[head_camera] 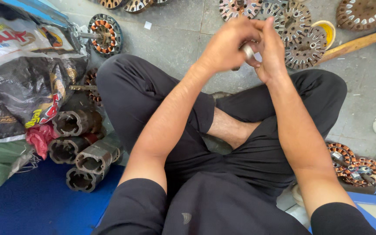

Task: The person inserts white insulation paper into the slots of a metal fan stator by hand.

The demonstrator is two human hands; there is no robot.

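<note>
Two bare hands meet above the crossed legs of a person seated on a grey concrete floor [175, 39]. Left hand [225, 45] is curled closed around a small silver metal piece [248, 51], of which only the shiny end shows between the palms. Right hand [270, 52] presses against it from the opposite side, fingers upright and close together, touching the left hand. What the piece is cannot be told.

Beyond the hands, several rusted slotted discs [299, 32] lie flat on the floor, just beside a wooden-handled hammer [355, 43]. A copper-wound stator [104, 34] stands near the left knee. Four empty stator cores [83, 150] are stacked by a blue mat [35, 209], next to bulging plastic bags [18, 74]. More copper-wound parts [360, 167] lie at the right.
</note>
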